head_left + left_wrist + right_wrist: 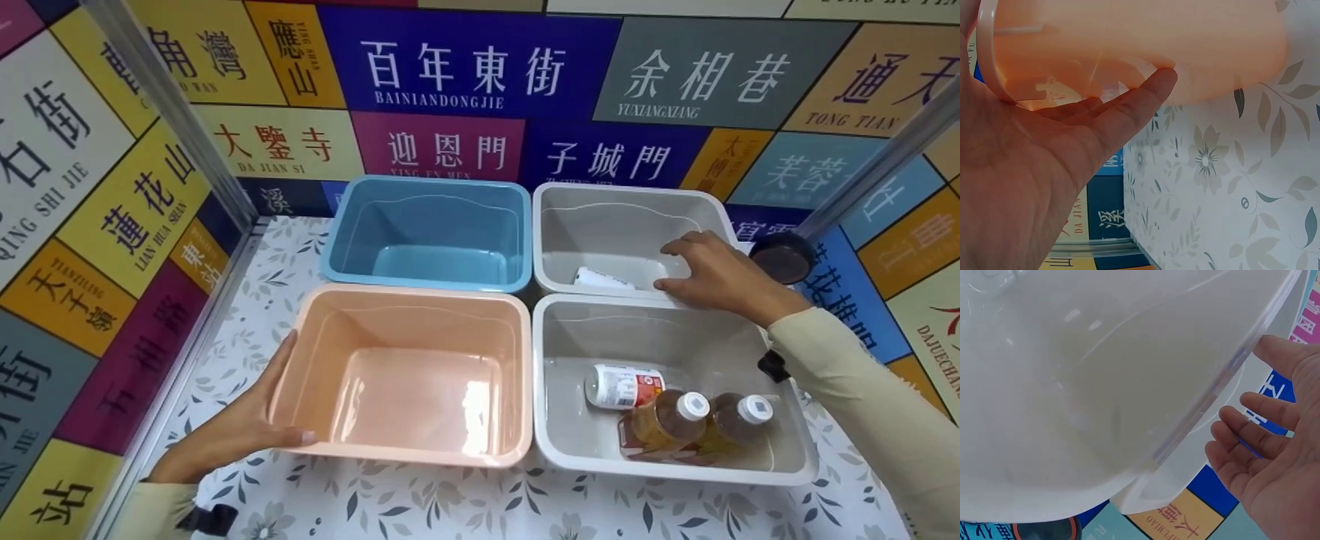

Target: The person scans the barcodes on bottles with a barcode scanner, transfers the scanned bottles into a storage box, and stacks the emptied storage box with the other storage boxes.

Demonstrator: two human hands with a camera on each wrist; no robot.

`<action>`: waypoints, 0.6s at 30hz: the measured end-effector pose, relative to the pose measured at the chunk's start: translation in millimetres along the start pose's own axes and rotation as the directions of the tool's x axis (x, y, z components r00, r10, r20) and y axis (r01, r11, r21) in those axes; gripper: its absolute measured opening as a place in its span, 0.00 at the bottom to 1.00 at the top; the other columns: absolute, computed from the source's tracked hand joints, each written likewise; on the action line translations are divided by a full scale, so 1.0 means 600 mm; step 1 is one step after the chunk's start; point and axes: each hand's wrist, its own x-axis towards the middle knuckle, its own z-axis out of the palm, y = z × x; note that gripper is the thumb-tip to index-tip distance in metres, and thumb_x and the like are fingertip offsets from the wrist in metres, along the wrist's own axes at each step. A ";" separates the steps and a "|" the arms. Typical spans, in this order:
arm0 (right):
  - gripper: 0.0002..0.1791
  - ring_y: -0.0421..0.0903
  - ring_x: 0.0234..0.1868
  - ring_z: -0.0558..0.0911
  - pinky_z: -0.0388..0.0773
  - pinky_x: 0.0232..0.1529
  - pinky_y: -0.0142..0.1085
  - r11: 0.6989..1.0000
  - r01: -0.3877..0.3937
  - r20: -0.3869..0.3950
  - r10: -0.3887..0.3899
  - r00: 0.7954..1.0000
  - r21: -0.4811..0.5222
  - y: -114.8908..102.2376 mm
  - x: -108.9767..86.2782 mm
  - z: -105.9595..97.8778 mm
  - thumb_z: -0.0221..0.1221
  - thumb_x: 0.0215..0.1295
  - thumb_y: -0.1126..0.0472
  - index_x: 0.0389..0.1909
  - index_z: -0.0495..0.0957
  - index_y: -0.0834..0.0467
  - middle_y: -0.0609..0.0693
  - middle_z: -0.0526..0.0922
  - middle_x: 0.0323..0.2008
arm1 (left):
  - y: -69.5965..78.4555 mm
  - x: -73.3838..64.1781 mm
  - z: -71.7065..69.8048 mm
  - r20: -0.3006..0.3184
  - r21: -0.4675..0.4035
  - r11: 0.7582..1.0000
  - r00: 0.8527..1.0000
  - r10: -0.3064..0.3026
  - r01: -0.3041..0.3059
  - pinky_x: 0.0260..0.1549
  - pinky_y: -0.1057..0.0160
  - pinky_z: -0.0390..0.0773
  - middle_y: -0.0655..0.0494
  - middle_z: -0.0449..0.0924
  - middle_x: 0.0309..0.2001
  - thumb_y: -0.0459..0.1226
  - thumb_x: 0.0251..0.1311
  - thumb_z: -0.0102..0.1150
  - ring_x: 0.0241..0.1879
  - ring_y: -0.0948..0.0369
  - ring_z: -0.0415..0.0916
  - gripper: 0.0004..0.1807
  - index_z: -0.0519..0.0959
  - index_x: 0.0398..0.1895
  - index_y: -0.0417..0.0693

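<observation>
My left hand [247, 420] rests at the left side of a peach plastic bin [420, 397]. Its fingers lie straight along the bin's outer wall, and the thumb reaches the front rim. My right hand [716, 270] hovers over the right side of the back grey bin [615, 225], fingers loosely bent with nothing between them. In that bin a white object [602, 279] lies partly hidden behind the front rim. The front grey bin [577, 442] holds a white bottle [624, 386] on its side and two amber drink bottles [664, 431] with white caps.
A blue bin [427, 225] stands behind the peach one, so the bins form a tight two-by-two block on a floral cloth [360, 502]. Sign-covered panels [465, 67] and metal posts enclose the table. A dark round object [782, 257] sits near my right wrist.
</observation>
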 end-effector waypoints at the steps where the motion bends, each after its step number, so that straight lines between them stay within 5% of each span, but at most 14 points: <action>1: 0.34 0.60 0.60 0.72 0.72 0.60 0.62 1.000 0.013 -0.009 -0.013 1.000 0.001 -0.001 -0.002 0.000 0.70 0.61 0.46 0.62 0.77 0.63 0.63 0.76 0.60 | 0.000 -0.001 0.000 0.000 0.003 1.000 1.000 0.000 0.000 0.53 0.47 0.77 0.45 0.47 0.79 0.33 0.53 0.73 0.58 0.37 0.71 0.69 0.30 0.79 0.84; 8: 0.33 0.59 0.60 0.73 0.73 0.59 0.61 0.997 0.076 -0.062 -0.076 0.995 0.006 -0.016 -0.026 -0.007 0.69 0.62 0.45 0.60 0.78 0.62 0.62 0.77 0.59 | -0.004 -0.001 0.000 0.004 0.008 1.000 1.000 0.019 -0.019 0.54 0.47 0.78 0.48 0.43 0.80 0.32 0.53 0.72 0.60 0.37 0.70 0.69 0.30 0.79 0.81; 18: 0.32 0.58 0.62 0.72 0.72 0.59 0.63 0.997 0.081 -0.069 -0.080 0.994 0.014 -0.040 -0.060 -0.023 0.68 0.63 0.43 0.61 0.78 0.58 0.57 0.77 0.60 | 0.001 0.000 0.000 -0.012 0.028 0.999 0.999 -0.044 0.045 0.55 0.50 0.75 0.51 0.44 0.80 0.34 0.52 0.73 0.58 0.39 0.71 0.68 0.30 0.78 0.86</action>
